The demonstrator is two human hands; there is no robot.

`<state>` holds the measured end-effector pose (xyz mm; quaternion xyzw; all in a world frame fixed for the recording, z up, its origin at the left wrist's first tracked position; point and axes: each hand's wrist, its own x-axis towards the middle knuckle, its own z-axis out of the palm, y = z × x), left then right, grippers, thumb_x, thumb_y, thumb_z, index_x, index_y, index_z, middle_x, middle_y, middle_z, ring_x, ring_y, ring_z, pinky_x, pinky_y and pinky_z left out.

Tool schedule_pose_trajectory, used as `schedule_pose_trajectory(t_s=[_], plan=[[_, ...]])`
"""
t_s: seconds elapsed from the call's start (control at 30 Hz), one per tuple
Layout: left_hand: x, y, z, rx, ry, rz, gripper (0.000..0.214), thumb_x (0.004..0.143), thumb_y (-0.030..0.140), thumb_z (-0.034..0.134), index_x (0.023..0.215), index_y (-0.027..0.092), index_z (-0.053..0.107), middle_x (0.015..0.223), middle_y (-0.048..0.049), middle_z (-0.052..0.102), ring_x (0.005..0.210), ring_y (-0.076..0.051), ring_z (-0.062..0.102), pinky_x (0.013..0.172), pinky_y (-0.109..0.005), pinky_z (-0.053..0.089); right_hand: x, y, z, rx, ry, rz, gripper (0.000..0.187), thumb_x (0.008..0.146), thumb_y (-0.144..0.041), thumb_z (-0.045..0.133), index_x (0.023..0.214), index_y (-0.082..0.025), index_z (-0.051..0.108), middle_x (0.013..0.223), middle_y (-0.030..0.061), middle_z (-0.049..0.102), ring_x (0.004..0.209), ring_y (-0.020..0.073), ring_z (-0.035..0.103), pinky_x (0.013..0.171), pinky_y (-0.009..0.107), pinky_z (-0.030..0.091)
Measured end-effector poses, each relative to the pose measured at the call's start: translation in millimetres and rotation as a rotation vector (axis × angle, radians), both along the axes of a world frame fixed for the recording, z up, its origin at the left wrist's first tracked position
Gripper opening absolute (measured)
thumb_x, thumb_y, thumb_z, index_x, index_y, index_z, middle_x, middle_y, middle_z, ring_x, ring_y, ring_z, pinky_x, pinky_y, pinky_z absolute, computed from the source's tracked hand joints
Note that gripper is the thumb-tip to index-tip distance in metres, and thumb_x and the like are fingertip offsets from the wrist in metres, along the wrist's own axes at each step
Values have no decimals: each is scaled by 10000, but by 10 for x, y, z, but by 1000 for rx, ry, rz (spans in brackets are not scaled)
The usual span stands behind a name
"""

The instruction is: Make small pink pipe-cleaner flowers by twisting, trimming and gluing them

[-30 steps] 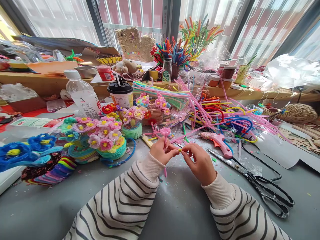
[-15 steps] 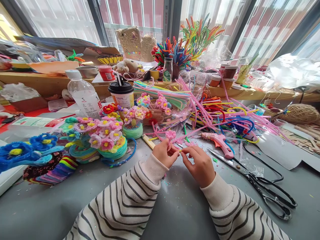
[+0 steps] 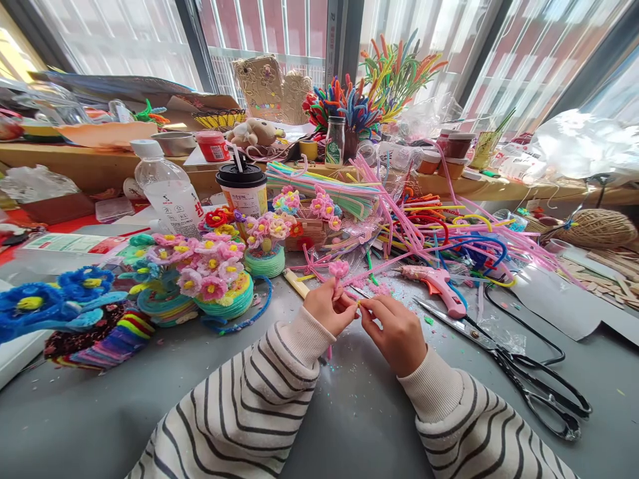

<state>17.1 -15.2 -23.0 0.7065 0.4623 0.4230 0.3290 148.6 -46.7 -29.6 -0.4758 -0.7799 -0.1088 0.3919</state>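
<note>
A pink pipe-cleaner flower (image 3: pixel 339 269) stands up out of my left hand (image 3: pixel 327 307), which is closed around its stem. Part of the pink stem shows below that hand. My right hand (image 3: pixel 394 332) is closed in a pinch, its fingertips meeting those of my left hand. Between the fingertips shows a tiny yellow piece (image 3: pixel 358 303), mostly covered, perhaps a bit of pipe cleaner. Pink fluff and bright specks lie on the grey table (image 3: pixel 354 426) around my hands.
Scissors (image 3: pixel 499 352) and a pink glue gun (image 3: pixel 436 286) with a black cord lie to the right. Pipe-cleaner flower pots (image 3: pixel 224 303) crowd the left, before a plastic bottle (image 3: pixel 170 193) and a lidded cup (image 3: pixel 243 189). Loose pipe cleaners (image 3: pixel 409 233) pile up behind.
The pink flower has turned so that it looks more upright, and more of its stem shows below my left hand. My right hand has shifted slightly left.
</note>
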Motion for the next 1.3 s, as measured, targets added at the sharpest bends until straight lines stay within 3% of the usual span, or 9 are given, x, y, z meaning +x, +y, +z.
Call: schedule_pose_trajectory(t_s=[0.33, 0.5, 0.67, 0.93, 1.3], plan=[[14, -5, 4, -95, -119, -30, 312, 543, 178, 569, 529, 211, 259, 497, 34, 577, 496, -133, 578, 493, -244, 457, 5, -3, -42, 86, -17, 17, 126, 727, -107, 457, 734, -131, 581, 630, 45, 598, 597, 129, 535, 581, 233, 428], [53, 0, 5, -209, -374, -63, 329, 562, 184, 576, 546, 203, 248, 526, 44, 563, 559, -146, 603, 533, -266, 481, 10, 4, -3, -37, 199, 50, 139, 735, -127, 462, 811, -154, 576, 736, 48, 612, 676, 131, 544, 648, 250, 445], [74, 16, 19, -273, -524, -75, 368, 550, 171, 601, 548, 196, 234, 532, 33, 592, 546, -134, 597, 546, -275, 486, -1, 8, 32, -213, 393, 56, 152, 742, -160, 453, 829, -169, 578, 780, 44, 611, 644, 122, 548, 568, 236, 470], [63, 14, -16, -227, -387, -1, 372, 563, 230, 598, 539, 197, 228, 541, 25, 583, 534, -148, 602, 522, -289, 500, -1, -12, 71, -213, 456, 80, 135, 738, -157, 461, 790, -174, 585, 748, 33, 615, 634, 119, 541, 552, 239, 457], [33, -44, 85, 73, -143, -62, 264, 613, 193, 541, 569, 206, 280, 741, -63, 643, 666, -146, 611, 641, -285, 488, 5, 4, 51, -326, 423, 49, 54, 707, -163, 459, 709, -162, 513, 675, 9, 532, 524, 90, 462, 501, 227, 429]])
